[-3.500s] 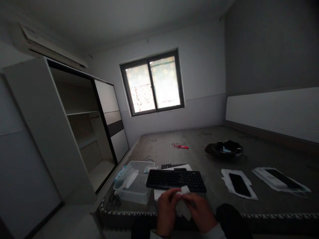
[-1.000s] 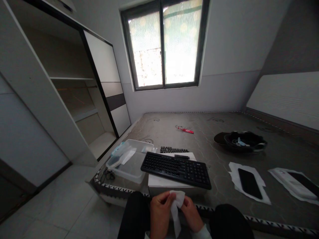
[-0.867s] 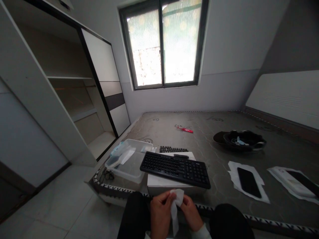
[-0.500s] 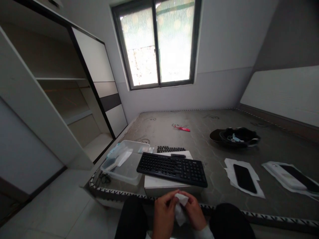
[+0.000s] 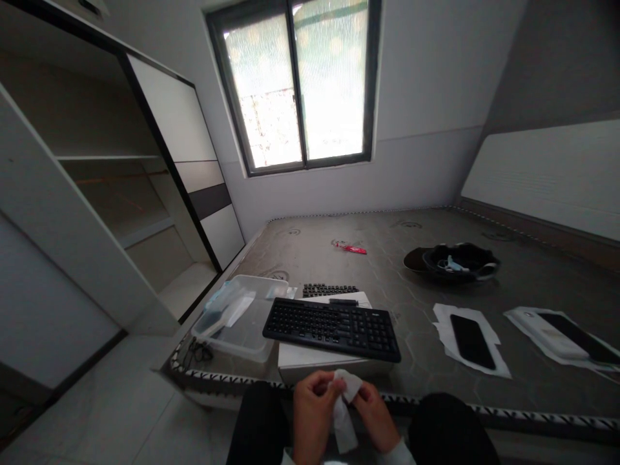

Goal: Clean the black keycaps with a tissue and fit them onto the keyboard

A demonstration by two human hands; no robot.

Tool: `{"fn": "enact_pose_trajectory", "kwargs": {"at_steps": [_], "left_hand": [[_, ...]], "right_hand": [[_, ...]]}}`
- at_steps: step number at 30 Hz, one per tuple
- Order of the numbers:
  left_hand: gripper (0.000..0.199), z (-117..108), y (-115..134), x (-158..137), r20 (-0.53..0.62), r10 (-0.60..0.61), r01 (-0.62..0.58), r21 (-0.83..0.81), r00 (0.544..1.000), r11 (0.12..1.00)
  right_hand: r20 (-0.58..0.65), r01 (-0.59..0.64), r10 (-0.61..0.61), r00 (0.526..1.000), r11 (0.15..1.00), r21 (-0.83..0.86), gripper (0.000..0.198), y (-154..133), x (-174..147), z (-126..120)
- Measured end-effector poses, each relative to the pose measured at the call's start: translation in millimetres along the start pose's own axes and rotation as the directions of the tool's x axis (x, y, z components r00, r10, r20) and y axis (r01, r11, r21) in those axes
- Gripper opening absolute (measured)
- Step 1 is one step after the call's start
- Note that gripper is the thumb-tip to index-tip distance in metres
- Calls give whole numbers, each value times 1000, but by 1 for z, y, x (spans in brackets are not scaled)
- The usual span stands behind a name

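A white tissue [image 5: 345,427] hangs between my two hands, low in the view and in front of the mattress edge. My left hand [image 5: 314,403] pinches it from one side, thumb on top. On the other side my right hand [image 5: 374,408] has its fingertips closed on the tissue's upper part. Just beyond them a black keyboard [image 5: 334,328] rests tilted across a white box [image 5: 310,359]. Behind the keyboard lie a small dark bar-shaped piece [image 5: 343,302] on the box and rows of loose black keycaps [image 5: 329,289].
Left of the box stands a clear plastic tub [image 5: 252,347] with white items in it. On the mattress [image 5: 378,271] are a red packet [image 5: 351,248], a black cap [image 5: 460,263] and a phone [image 5: 472,342] on white paper. Farther right, another dark phone [image 5: 578,336] lies beside a white case.
My hands have drawn slightly apart, with the left moving a little left. More of the tissue now hangs down between them. The camera view has shifted slightly.
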State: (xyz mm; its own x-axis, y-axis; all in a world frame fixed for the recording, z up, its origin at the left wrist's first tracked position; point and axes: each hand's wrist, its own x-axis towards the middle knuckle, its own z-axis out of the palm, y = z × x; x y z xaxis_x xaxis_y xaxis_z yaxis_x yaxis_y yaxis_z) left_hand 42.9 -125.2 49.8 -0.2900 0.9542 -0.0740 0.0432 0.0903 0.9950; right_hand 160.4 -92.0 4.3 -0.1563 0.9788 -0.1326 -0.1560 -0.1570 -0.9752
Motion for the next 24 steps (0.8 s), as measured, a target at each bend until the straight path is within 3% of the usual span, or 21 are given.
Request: {"fn": "enact_pose_trajectory", "kwargs": {"at_steps": [5,10,16,21,24], "left_hand": [[31,3,-4,-2,-19,-18,18,-11,1000,1000],[35,6,-4,-4,-55,-43,42,-11,998,999],[42,7,-1,-5,-68,-72,72,-4,995,997],[44,6,-1,-6,43,32,-33,42,999,999],[48,8,0,-7,102,31,-34,28,994,999]], "right_hand": [[117,102,-108,987,993,58,46,2,2,-2],[181,116,-128,975,990,75,39,-6,0,-3],[123,154,-164,979,984,89,31,-8,-2,-2],[63,151,-160,985,980,131,27,-9,-1,-6],[38,125,-133,990,980,153,30,-8,0,-9]]}}
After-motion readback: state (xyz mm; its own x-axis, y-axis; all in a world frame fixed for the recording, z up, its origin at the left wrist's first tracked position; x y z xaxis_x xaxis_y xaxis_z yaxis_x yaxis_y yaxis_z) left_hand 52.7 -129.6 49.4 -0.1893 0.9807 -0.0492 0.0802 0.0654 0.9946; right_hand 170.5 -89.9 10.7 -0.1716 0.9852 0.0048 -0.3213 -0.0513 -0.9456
